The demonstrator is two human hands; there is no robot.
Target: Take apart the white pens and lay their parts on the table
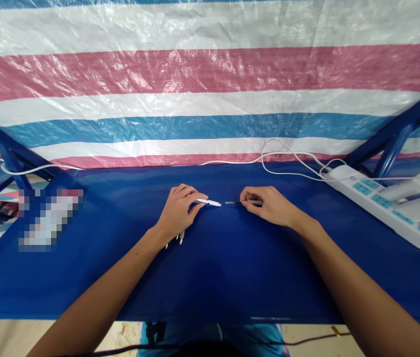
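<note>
My left hand (180, 210) is closed around a white pen barrel (209, 202), which points to the right above the blue table. Facing it across a small gap, a thin pen refill (231, 202), pale at its end and dark further in, sticks out of my right hand (267, 204). The fingers of that hand are pinched together, and a thicker grey piece (257, 202) shows behind them. Below my left hand, the ends of several slim white and silver pens (182, 238) peek out; my hand and wrist hide the rest of them.
A white power strip (375, 206) with plugs in it lies along the right side of the blue table (225, 277). White cables (288, 172) loop along the back edge. Striped plastic sheeting (195, 69) hangs behind, between blue metal supports (395, 144). A blurred-out object (50, 220) lies at left.
</note>
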